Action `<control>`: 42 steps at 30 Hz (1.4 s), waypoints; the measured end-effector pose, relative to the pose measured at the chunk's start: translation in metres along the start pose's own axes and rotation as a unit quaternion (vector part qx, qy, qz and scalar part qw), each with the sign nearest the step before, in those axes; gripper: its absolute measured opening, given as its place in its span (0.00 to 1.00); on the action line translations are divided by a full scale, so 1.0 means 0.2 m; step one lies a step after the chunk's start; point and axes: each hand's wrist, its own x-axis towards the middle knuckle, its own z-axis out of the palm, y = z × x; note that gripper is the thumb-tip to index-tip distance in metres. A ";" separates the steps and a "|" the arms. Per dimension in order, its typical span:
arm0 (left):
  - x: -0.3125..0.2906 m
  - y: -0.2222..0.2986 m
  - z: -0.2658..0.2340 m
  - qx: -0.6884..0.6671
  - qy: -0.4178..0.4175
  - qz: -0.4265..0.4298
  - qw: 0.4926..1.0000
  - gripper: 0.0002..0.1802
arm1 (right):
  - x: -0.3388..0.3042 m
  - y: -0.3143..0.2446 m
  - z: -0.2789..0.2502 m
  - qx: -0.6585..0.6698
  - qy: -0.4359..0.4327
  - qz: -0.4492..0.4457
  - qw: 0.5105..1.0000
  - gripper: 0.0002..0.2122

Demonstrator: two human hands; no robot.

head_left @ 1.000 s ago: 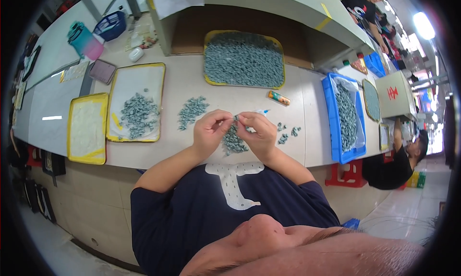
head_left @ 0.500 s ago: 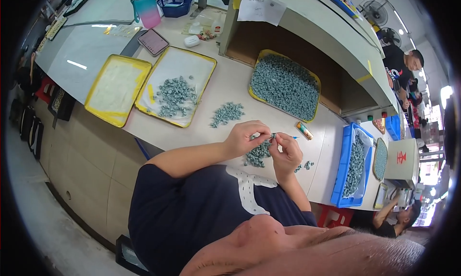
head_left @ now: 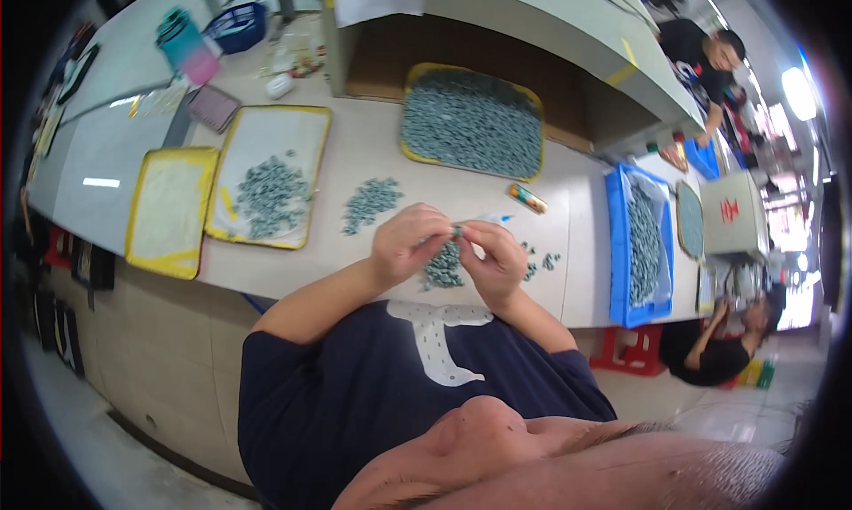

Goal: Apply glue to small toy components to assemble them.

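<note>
Since half a second ago the view has swung round, so the bench lies more level, while the left hand and right hand meet over nearly the same spot. What counts, from where I stand, is one green piece between the fingertips: it lies between two and three o'clock from the left hand and at ten from the right, neither hand nearer. Each hand seems to pinch it between thumb and forefinger, the other fingers curled in; its long axis is too small and covered to tell. Of loose heaps I count two: the near heap, just below the pinch towards six o'clock, and the far heap at ten. Small clusters sit towards four, partly behind the right hand, so I can't count them all. Yellow-edged trays number three: the back tray at twelve, full; the lined tray between nine and ten, part filled; the outer tray beyond it. One orange tube lies at two, one blue tub at three.
</note>
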 end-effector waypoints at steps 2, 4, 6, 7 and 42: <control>0.00 -0.03 0.04 0.000 -0.003 0.014 1.000 0.13 | 0.01 0.01 -0.04 -0.006 0.003 0.010 1.000 0.11; 0.00 -0.05 0.08 0.028 0.010 0.044 0.999 0.14 | 0.02 0.02 -0.07 -0.008 -0.009 0.016 1.000 0.12; 0.01 -0.04 0.10 0.028 0.003 0.049 0.998 0.14 | 0.02 0.03 -0.09 -0.008 -0.014 0.021 1.000 0.12; 0.01 -0.04 0.11 0.033 0.002 0.056 0.998 0.15 | 0.02 0.04 -0.11 -0.005 -0.017 0.017 1.000 0.12; -0.02 -0.05 0.08 -0.244 -0.064 -0.459 0.852 0.07 | 0.00 0.04 -0.22 -0.094 -0.008 0.073 0.993 0.06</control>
